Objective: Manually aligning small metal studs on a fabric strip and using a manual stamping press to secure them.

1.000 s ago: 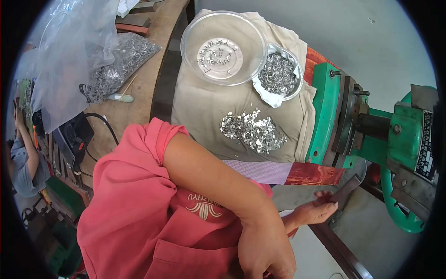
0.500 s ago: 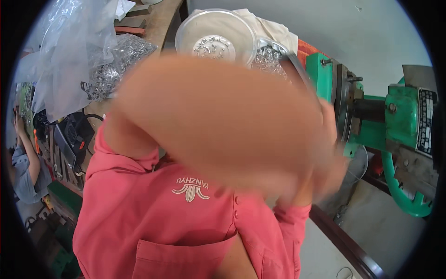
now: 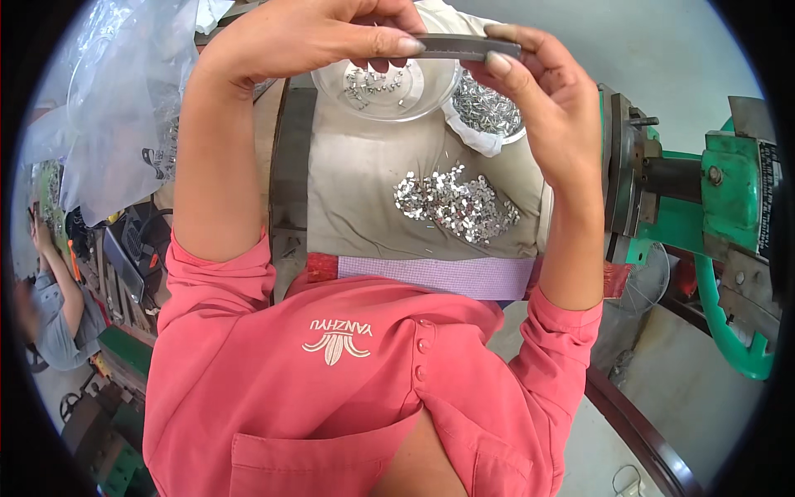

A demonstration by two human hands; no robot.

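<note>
Near the top edge, both my hands hold a slim dark-grey bar, seen edge-on and slightly curved; its kind does not show. My left hand grips its left end, the thumb along the near side. At the right end, my right hand pinches it between thumb and fingers. Below, a loose heap of small shiny metal pieces lies on a grey-beige cloth. Just under my left hand stands a clear plastic bowl with a few small metal parts. Beside it, a lined container is full of metal pieces.
A green machine with a dark shaft stands at the right. Clear plastic bags hang at the left. At the far left, another person in a grey sleeve is near a cluttered bench. A lilac mat edges the cloth.
My blurred hands and forearm, which covered the middle of the view, have moved up and away. The heap and cloth have come into sight, and the dark bar is now between both hands.
</note>
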